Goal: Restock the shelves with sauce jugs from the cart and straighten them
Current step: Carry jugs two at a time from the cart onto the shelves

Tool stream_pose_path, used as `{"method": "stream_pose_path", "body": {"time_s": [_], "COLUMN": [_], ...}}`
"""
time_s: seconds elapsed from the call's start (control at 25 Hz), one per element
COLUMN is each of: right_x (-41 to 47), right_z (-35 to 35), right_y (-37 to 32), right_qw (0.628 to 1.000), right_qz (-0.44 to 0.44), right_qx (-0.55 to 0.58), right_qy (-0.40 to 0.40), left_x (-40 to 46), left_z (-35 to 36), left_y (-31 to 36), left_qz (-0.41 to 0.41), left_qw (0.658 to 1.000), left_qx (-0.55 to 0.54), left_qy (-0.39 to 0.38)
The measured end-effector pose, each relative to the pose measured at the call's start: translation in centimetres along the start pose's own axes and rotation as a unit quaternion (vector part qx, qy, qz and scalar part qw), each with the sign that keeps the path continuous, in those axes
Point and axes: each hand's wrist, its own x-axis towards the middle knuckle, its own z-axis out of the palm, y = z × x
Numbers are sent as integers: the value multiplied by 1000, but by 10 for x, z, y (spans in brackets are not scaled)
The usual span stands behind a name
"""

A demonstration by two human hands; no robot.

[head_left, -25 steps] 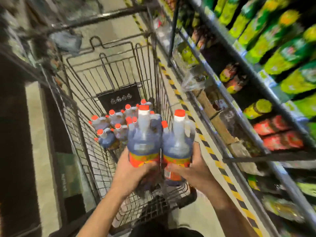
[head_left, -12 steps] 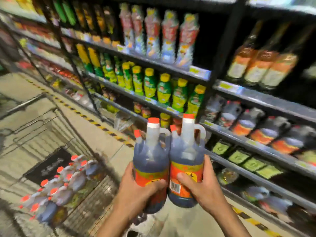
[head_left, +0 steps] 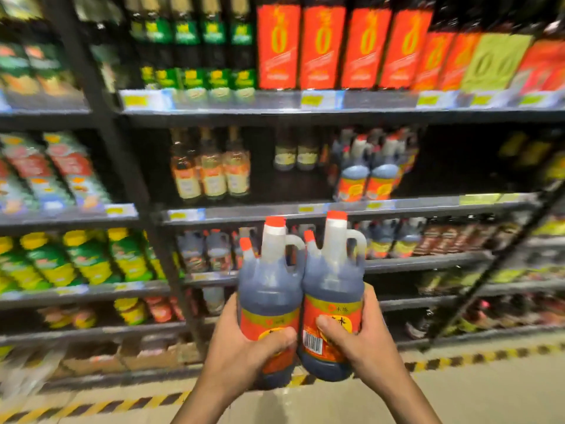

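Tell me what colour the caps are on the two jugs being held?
Orange-red caps on both jugs, seen in the head view.

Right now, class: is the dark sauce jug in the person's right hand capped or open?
Capped. The right-hand dark sauce jug has a red cap on its white neck, and a smaller red cap on its side spout.

The left hand (head_left: pixel 244 341) covers the lower label of the left jug (head_left: pixel 269 289), and the right hand (head_left: pixel 363 335) hides the right edge of the right jug (head_left: pixel 333 286); the fingers behind both jugs are out of sight. Both forearms are cut off at the near edge. The far shelf bottles (head_left: pixel 211 175) are blurred, their labels and price tags (head_left: pixel 321 99) unreadable.
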Motion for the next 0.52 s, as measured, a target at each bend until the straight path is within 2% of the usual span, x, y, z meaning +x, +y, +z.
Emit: {"method": "stream_pose_path", "body": {"time_s": [0.24, 0.52], "right_x": [19, 84], "right_z": [-74, -137], "right_y": [-5, 7], "right_qw": [994, 988], "right_qz": [-13, 0], "right_qx": [-3, -13], "right_qy": [104, 151], "left_x": [59, 144], "left_z": [78, 146], "left_y": [10, -11], "left_qz": [14, 3], "left_qw": [992, 983], "left_qx": [-11, -12], "left_qy": [-123, -183]}}
